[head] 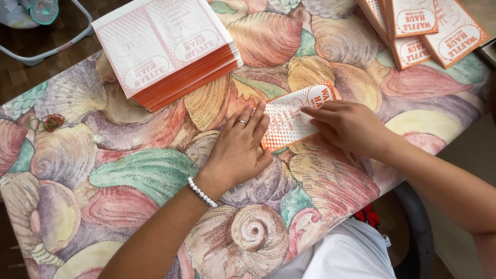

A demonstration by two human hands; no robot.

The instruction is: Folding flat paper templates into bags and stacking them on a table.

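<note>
Hands flat and open, the left hand (238, 146) and right hand (347, 126) press one orange-and-white paper sleeve (295, 116) onto the shell-patterned tablecloth (134, 170) mid-table, gripping nothing, while a thick unworked stack (168, 49) waits far left and few finished pieces (421, 28) lie far right.

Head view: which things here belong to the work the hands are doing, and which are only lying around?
Part of the work:
- folded orange-and-white paper sheet, pressed flat by left hand and right hand
- stack of flat sheets
- folded pieces at top right

Only lying around:
- rubber bands
- shell-pattern tablecloth
- grey frame on the floor
</note>
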